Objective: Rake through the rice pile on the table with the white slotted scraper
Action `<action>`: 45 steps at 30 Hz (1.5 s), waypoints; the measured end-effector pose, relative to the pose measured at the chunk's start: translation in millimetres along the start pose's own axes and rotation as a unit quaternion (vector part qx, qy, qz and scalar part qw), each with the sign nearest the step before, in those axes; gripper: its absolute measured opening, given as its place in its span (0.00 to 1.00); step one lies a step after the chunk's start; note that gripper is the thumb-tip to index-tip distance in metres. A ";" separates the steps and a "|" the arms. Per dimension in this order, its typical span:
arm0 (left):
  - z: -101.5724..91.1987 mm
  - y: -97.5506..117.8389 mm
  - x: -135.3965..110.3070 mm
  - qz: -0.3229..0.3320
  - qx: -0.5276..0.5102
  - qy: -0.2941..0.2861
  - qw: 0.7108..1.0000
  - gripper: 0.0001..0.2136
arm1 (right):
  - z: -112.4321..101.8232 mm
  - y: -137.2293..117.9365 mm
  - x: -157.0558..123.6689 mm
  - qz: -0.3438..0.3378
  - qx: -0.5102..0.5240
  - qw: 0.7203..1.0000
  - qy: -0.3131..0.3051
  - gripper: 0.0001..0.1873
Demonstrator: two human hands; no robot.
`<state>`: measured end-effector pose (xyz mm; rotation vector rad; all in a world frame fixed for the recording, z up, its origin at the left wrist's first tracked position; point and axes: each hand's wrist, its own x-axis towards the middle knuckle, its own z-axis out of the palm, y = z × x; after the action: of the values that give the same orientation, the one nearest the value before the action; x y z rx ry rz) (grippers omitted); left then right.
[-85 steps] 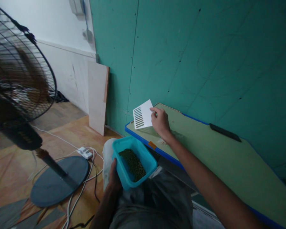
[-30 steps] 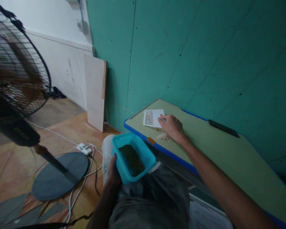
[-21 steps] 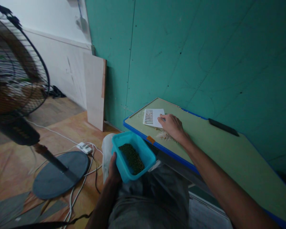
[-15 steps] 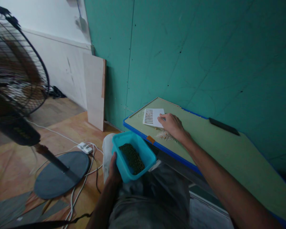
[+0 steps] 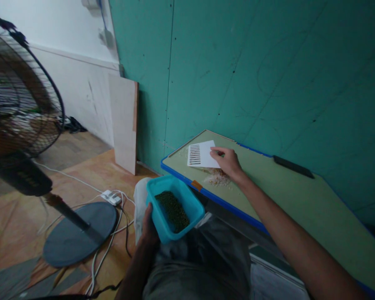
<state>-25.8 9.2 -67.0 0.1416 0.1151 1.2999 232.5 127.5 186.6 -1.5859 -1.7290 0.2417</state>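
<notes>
My left hand (image 5: pixel 149 225) grips the left side of a turquoise plastic tub (image 5: pixel 192 200) held over my lap. Small dark green grains, perhaps mung beans, (image 5: pixel 174 211) lie heaped in it. On the tabletop (image 5: pixel 287 196), my right hand (image 5: pixel 226 160) pinches the right edge of a flat white slotted card (image 5: pixel 203 154). A row of narrow parallel slots runs along the card's left part. Just below the card and my right hand is a loose pile of pale and brownish bits (image 5: pixel 218 178). The underside of the card is hidden.
A standing fan (image 5: pixel 21 96) with a round base (image 5: pixel 81 233) is at left. White cables and a power strip (image 5: pixel 111 197) lie on the floor. A board (image 5: pixel 123 125) leans by the green wall (image 5: pixel 237 62). A dark bar (image 5: pixel 293 166) lies along the table's far edge.
My right hand and the white slotted card have shifted slightly; the card's right side sits a little higher, and more of the pile shows below it. The tub stays in my left hand.
</notes>
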 end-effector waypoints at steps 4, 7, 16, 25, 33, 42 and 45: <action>0.3 0.7 0.4 -0.005 0.006 -0.001 1.000 0.25 | -0.1 6.2 4.5 -0.002 0.063 0.998 0.015 0.21; 1.3 0.5 1.5 -0.002 0.005 -0.004 1.000 0.26 | 1.4 10.2 5.5 -0.003 0.090 0.996 0.021 0.21; 8.9 -0.2 -0.3 -0.015 -0.002 -0.001 1.000 0.26 | -2.0 17.6 7.9 -0.005 0.093 0.996 0.012 0.19; 8.6 0.9 1.9 -0.015 -0.005 0.013 1.000 0.25 | -0.6 27.4 13.1 -0.002 0.087 0.996 -0.021 0.15; 3.5 0.4 1.7 -0.002 0.008 0.028 1.000 0.24 | 0.4 32.9 16.1 0.008 0.096 0.995 -0.029 0.15; 2.4 1.3 1.3 0.013 0.016 0.028 0.999 0.23 | 1.8 36.5 14.0 0.021 0.184 0.983 -0.013 0.17; 1.8 1.6 1.0 0.012 0.013 0.022 1.000 0.23 | 2.5 38.2 15.1 0.029 0.208 0.978 -0.007 0.17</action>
<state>-26.7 10.5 -64.9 0.1370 0.1695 1.3262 261.3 150.1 167.8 -1.3268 -1.5212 0.6024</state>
